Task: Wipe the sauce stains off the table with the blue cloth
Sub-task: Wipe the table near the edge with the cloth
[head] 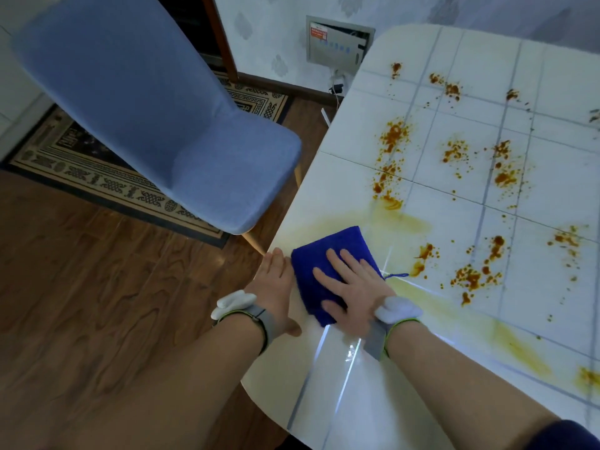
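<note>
A folded blue cloth (328, 258) lies flat near the left edge of the glossy white table (438, 368). My right hand (352, 287) presses down on it with straight, spread fingers. Flat on the table's left edge just beside the cloth rests my left hand (276, 280), holding nothing. Orange-brown sauce stains (393, 138) are spattered over the middle and right of the table. Pale yellow smears (399, 222) trail above and to the right of the cloth.
A blue upholstered chair (168, 125) stands close to the table's left side. A patterned rug (97, 177) lies on the wooden floor under it. A wall panel (337, 43) sits low on the far wall.
</note>
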### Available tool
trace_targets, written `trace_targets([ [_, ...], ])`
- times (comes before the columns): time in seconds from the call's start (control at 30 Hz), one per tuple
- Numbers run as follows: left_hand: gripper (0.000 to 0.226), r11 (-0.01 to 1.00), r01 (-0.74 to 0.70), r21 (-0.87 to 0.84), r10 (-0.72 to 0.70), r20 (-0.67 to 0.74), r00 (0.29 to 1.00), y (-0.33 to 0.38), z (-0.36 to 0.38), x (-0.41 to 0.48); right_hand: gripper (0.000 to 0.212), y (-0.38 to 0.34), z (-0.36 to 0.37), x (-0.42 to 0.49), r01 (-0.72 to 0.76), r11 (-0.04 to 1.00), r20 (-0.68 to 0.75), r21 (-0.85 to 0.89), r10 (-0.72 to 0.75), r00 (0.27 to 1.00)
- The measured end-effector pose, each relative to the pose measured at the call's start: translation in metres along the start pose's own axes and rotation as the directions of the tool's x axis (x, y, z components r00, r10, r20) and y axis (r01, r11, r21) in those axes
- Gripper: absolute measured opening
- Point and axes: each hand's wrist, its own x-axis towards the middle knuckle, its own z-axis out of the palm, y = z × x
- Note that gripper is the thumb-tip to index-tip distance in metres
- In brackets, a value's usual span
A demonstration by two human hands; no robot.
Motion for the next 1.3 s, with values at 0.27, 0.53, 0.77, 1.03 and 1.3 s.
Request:
trace_targets([
  [0.27, 0.133, 0.997, -0.033, 0.062, 0.033, -0.003, 0.999, 0.005, 0.0, 0.007, 0.059, 0.033, -0.003, -0.019, -0.545, 0.819, -0.166, 0.179, 0.572, 0.804],
  [0.53, 0.122, 0.983, -0.054, 0.176, 0.058, -0.021, 0.998, 0.024, -0.004, -0.001, 0.06, 0.044, 0.011, -0.048, -0.309, 0.938, -0.151, 0.157, 0.332, 0.931],
  [0.77, 0.115, 0.975, -0.187, 0.117, 0.186, 0.022, 0.982, 0.085, 0.008, -0.002, 0.058, 0.057, 0.011, -0.059, -0.562, 0.792, -0.167, 0.238, 0.604, 0.779],
  [1.03, 0.126, 0.964, -0.13, 0.232, 0.119, 0.061, 0.991, 0.103, 0.008, 0.004, 0.061, 0.099, 0.01, -0.086, -0.525, 0.813, -0.077, 0.251, 0.557, 0.827],
  [1.3, 0.125, 0.974, -0.113, 0.196, 0.096, 0.096, 0.991, 0.113, 0.014, 0.011, 0.064, 0.06, 0.027, -0.093, -0.26, 0.957, -0.102, 0.128, 0.274, 0.956],
])
